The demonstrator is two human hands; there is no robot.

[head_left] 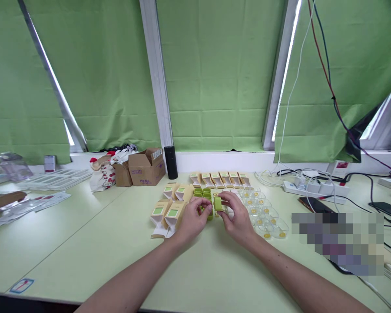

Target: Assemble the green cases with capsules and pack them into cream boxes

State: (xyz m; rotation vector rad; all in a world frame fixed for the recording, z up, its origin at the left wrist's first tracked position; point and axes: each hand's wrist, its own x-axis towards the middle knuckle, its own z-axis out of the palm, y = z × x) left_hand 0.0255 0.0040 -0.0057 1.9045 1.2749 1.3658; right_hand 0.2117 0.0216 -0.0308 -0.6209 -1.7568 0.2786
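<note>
My left hand (pixel 194 219) and my right hand (pixel 236 216) meet over the middle of the pale green table (pixel 94 243). Between their fingertips sits a small green box (pixel 217 203), pinched mainly by the right hand. The left fingers rest on a cluster of green boxes (pixel 204 196) just behind. Tan cardboard sleeves with green labels (pixel 169 213) lie left of the hands. Another row of sleeves (pixel 220 179) lines up farther back. Clear plastic trays with yellow dots (pixel 262 211) lie to the right.
A brown cardboard box (pixel 146 167) and a black cylinder (pixel 170 162) stand at the back. A white power strip (pixel 316 188) with cables and two phones (pixel 314 204) lie at right. White trays (pixel 57 179) and packets (pixel 35 202) lie at left. Another person's hand (pixel 3 200) shows far left.
</note>
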